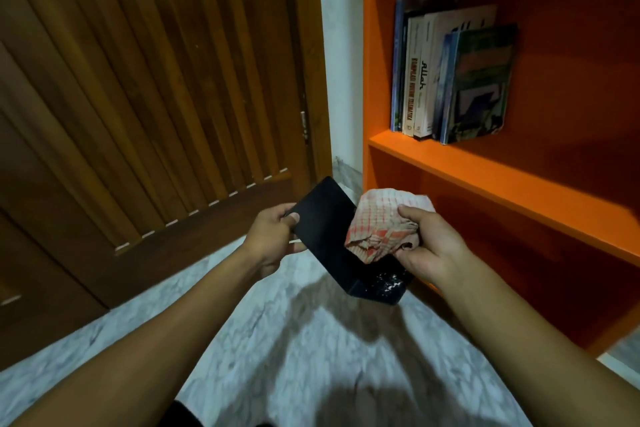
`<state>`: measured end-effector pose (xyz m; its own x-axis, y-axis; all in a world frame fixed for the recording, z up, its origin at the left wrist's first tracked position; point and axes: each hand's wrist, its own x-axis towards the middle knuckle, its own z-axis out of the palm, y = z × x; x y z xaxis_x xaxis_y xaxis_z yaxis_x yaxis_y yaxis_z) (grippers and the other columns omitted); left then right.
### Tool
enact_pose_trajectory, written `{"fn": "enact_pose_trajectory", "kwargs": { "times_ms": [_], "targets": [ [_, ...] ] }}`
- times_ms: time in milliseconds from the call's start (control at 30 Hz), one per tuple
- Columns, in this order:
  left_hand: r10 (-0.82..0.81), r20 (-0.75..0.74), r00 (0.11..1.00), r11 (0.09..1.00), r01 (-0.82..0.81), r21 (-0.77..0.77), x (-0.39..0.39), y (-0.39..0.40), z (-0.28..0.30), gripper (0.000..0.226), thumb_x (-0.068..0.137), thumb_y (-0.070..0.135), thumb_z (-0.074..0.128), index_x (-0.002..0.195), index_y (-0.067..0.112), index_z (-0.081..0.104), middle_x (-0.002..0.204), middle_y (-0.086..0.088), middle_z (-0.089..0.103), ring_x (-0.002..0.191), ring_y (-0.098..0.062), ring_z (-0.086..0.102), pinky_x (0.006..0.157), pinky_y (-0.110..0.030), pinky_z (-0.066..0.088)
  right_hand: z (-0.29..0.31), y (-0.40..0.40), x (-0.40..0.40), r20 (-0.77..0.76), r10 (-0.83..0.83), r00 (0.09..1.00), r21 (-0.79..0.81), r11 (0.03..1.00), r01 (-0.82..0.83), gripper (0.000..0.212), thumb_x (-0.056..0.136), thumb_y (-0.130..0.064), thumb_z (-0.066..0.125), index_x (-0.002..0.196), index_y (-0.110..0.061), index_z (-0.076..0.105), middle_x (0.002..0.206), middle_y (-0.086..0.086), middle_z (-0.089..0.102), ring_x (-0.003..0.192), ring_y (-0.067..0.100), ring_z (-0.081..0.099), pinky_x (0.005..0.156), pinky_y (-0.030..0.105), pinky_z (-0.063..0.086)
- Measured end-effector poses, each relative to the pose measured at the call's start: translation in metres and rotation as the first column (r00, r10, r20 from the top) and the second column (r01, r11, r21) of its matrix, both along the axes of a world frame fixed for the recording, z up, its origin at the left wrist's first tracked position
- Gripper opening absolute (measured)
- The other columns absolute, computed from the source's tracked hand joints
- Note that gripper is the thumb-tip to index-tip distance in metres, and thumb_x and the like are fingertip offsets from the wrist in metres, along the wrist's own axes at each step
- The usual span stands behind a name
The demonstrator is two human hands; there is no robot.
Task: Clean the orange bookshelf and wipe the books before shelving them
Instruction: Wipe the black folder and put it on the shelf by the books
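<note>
A black book (325,229) is held in the air over the floor, in front of the orange bookshelf (485,177). My left hand (273,236) grips its left edge, thumb on the cover. My right hand (429,246) holds a bunched red-and-white checked cloth (384,225) against the book's right side. White specks show on the cover's lower corner. Several books (450,76) stand upright at the left end of the middle shelf.
A brown slatted wooden door (145,97) fills the left side. A strip of white wall (341,62) separates it from the shelf. The floor (277,340) is grey-white marble. The lower shelf compartment (502,253) is dark, with nothing visible in it.
</note>
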<state>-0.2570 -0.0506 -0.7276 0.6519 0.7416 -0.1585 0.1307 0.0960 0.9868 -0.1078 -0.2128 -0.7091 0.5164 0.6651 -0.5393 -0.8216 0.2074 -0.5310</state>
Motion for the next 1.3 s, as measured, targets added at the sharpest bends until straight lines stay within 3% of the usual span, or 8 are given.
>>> {"fn": "enact_pose_trajectory", "kwargs": {
  "times_ms": [200,367,500,600,800,900,1033,1300],
  "targets": [
    [-0.105,-0.055,0.993,0.988,0.111,0.111,-0.007,-0.024,0.008,0.028,0.106,0.008,0.039,0.113,0.014,0.066,0.093,-0.009,0.069,0.084,-0.022,0.067,0.071,-0.033,0.058,-0.003,0.008,-0.010,0.426,-0.223,0.877,0.033,0.972,0.231,0.039,0.103,-0.034,0.047,0.140,-0.023,0.051,0.136,0.011,0.060,0.120,0.028,0.060,0.105,0.049,0.047],
    [-0.163,-0.023,0.986,0.971,0.165,0.171,0.014,-0.047,0.009,0.030,0.106,0.009,0.038,0.102,0.017,0.066,0.085,-0.007,0.066,0.077,-0.017,0.065,0.060,-0.025,0.056,-0.026,0.027,-0.026,0.796,0.085,0.599,-0.206,0.969,0.136,0.065,0.090,-0.068,0.045,0.149,-0.045,0.032,0.163,-0.002,0.023,0.151,0.023,0.017,0.123,0.048,0.013],
    [-0.141,0.019,0.990,0.970,0.134,0.204,0.027,-0.055,0.006,0.030,0.107,0.010,0.038,0.103,0.012,0.068,0.094,-0.011,0.071,0.081,-0.020,0.068,0.062,-0.027,0.058,-0.051,0.028,-0.046,0.945,0.231,0.230,-0.266,0.955,0.133,0.055,0.105,-0.016,0.044,0.150,-0.044,0.031,0.164,-0.015,-0.006,0.150,0.012,-0.018,0.111,0.027,0.002],
    [-0.062,0.057,0.996,0.983,0.051,0.177,0.029,-0.044,0.005,0.030,0.106,0.006,0.039,0.111,0.008,0.068,0.104,-0.016,0.073,0.095,-0.030,0.071,0.080,-0.043,0.060,-0.065,0.024,-0.065,0.954,0.272,0.127,-0.282,0.957,0.072,0.069,0.101,-0.001,0.048,0.144,-0.052,0.029,0.164,-0.018,-0.001,0.150,0.009,-0.015,0.113,0.023,0.007],
    [0.057,-0.007,0.998,0.942,-0.052,0.332,0.022,-0.014,0.001,0.031,0.106,0.016,0.041,0.125,0.013,0.065,0.113,-0.001,0.071,0.107,-0.016,0.066,0.088,-0.027,0.056,-0.079,0.020,-0.088,0.906,0.377,0.194,-0.352,0.924,-0.149,0.046,0.104,-0.015,0.047,0.148,-0.027,0.043,0.138,-0.009,0.056,0.125,0.004,0.052,0.108,0.029,0.042],
    [0.078,-0.013,0.997,0.918,-0.067,0.390,0.014,-0.004,0.002,0.029,0.106,0.015,0.041,0.121,0.016,0.066,0.105,0.003,0.070,0.098,-0.008,0.066,0.071,-0.015,0.054,-0.070,0.023,-0.084,0.829,0.399,0.392,-0.371,0.917,-0.147,0.030,0.102,-0.018,0.047,0.128,-0.019,0.062,0.113,0.002,0.070,0.102,0.016,0.066,0.094,0.039,0.053],
    [0.110,-0.024,0.994,0.937,-0.096,0.336,0.010,-0.001,0.003,0.027,0.107,0.017,0.040,0.113,0.019,0.066,0.105,-0.005,0.071,0.095,-0.023,0.069,0.070,-0.034,0.059,-0.046,0.023,-0.055,0.680,0.219,0.700,-0.283,0.959,-0.025,0.026,0.103,-0.026,0.045,0.121,-0.015,0.058,0.090,0.020,0.071,0.086,0.040,0.069,0.073,0.047,0.057],
    [0.024,0.059,0.998,0.913,-0.046,0.406,0.017,-0.029,0.005,0.026,0.106,0.016,0.041,0.118,0.016,0.064,0.101,0.000,0.068,0.098,-0.018,0.066,0.073,-0.036,0.063,-0.022,0.020,-0.019,0.651,-0.214,0.728,0.036,0.967,0.252,0.046,0.101,-0.039,0.045,0.147,-0.033,0.042,0.143,0.000,0.055,0.130,0.019,0.053,0.111,0.044,0.041]
  ]
}}
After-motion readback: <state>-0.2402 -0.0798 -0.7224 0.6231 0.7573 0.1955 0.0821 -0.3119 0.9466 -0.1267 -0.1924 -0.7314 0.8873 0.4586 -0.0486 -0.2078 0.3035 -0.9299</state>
